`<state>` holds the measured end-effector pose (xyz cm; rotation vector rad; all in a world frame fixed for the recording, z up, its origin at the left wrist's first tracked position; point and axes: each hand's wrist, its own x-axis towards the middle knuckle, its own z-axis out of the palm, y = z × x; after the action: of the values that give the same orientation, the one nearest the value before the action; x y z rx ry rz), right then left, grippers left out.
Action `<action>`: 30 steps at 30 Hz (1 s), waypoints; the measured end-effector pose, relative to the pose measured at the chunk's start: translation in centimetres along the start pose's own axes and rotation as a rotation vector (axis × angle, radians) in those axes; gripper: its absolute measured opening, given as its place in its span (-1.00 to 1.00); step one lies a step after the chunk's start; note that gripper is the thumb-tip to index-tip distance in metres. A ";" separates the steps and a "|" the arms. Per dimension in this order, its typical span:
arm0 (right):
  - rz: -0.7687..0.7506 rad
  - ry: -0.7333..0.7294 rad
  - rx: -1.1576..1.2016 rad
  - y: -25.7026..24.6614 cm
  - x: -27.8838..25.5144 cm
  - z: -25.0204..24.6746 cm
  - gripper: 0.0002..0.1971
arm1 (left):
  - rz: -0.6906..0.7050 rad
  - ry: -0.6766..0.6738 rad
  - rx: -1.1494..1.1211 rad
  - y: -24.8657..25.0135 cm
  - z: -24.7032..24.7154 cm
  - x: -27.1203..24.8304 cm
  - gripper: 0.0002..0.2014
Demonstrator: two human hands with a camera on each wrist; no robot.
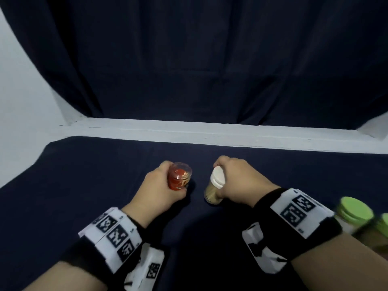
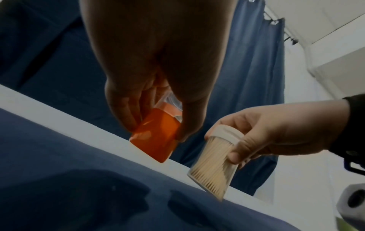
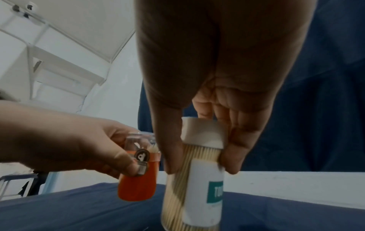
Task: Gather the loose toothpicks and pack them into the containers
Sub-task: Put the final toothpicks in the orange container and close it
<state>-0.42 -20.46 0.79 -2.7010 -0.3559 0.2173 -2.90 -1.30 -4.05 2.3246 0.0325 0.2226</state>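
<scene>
Left hand [image 1: 156, 186] grasps the orange jar [image 1: 178, 179] round its body, clear cap up, base lifted off the table [image 1: 84, 185] and tilted. Right hand [image 1: 237, 181] grasps the clear jar [image 3: 194, 184] at its white cap [image 1: 217, 177]; this jar is packed with toothpicks [image 2: 212, 162], its long axis near upright, leaning slightly, base at or just above the cloth. The two jars sit side by side, near but apart, orange to the left. No loose toothpicks in view. Two green-lidded jars [image 1: 354, 211] stand just beside the right wrist. Judgement: both jars are capped, so setting them down upright comes next.
</scene>
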 end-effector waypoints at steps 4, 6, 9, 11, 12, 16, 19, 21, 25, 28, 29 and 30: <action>-0.017 -0.023 0.008 -2.0 3.0 1.9 -0.44 | -0.083 -0.017 0.081 -2.4 -0.5 2.0 -0.52; -0.018 -0.034 -0.009 -2.4 4.1 2.5 -0.45 | -0.115 -0.025 0.111 -3.3 -0.2 2.8 -0.51; -0.027 -0.067 -0.047 -2.5 5.4 3.0 -0.43 | -0.146 -0.057 0.127 -3.8 0.4 3.9 -0.48; -0.020 -0.075 -0.082 -2.4 5.9 3.4 -0.43 | -0.154 -0.073 0.137 -3.9 0.7 4.5 -0.46; -0.016 -0.076 -0.088 -2.3 6.0 3.5 -0.43 | -0.159 -0.079 0.146 -3.9 0.9 4.7 -0.45; -0.016 -0.094 -0.078 -2.3 6.6 4.0 -0.43 | -0.185 -0.099 0.165 -3.9 1.3 5.3 -0.42; -0.017 -0.078 -0.061 -2.1 6.7 4.3 -0.43 | -0.205 -0.097 0.161 -3.7 1.4 5.5 -0.43; -0.018 -0.066 -0.053 -2.0 6.6 4.5 -0.42 | -0.219 -0.093 0.168 -3.7 1.4 5.6 -0.41; -0.017 -0.101 -0.057 -1.4 5.6 4.1 -0.04 | -0.251 -0.109 0.190 -3.1 0.9 5.2 -0.15; 0.022 -0.013 0.005 -0.3 3.9 2.5 -0.03 | -0.194 -0.028 0.225 -1.5 0.0 3.8 -0.07; 0.030 0.024 0.021 0.2 3.2 1.9 -0.07 | -0.132 0.017 0.228 -0.8 -0.2 3.3 -0.13; 0.041 0.061 0.029 0.7 2.3 1.1 -0.12 | -0.052 0.055 0.213 0.3 -0.2 2.7 -0.20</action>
<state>1.70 -20.05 -0.78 -2.6812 -0.2778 0.1500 -0.26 -1.12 -3.31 2.5257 0.1502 0.2682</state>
